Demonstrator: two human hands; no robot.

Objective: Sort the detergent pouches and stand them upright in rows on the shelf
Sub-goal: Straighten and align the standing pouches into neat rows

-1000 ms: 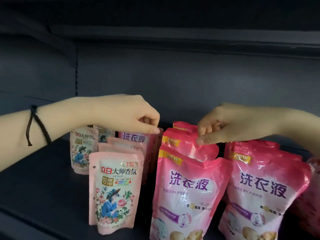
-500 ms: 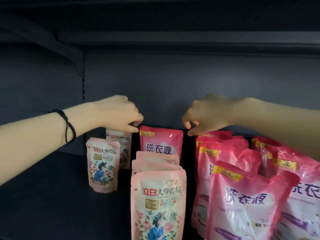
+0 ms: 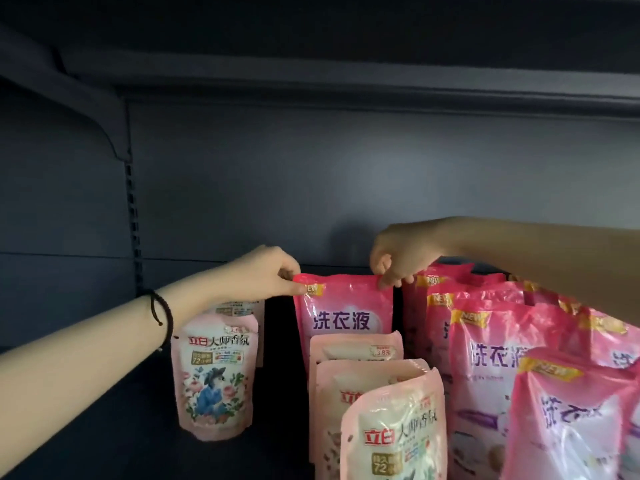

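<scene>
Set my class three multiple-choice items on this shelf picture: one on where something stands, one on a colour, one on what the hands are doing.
1. Where does the held bright pink plastic detergent pouch stand?
A. Behind the pale pink floral pouches
B. In front of every other pouch
C. Flat on the far left

2. What colour is the cord bracelet on the left wrist?
A. White
B. Black
C. Yellow

3. What are the left hand and right hand doing?
A. Both hang open
B. Only the right touches the pouch
C. Each pinches a top corner of the pouch

Answers:
1 A: the pale pouches stand in a column in front of it.
2 B: a dark band circles the wrist.
3 C: fingertips close on both top corners.
</scene>
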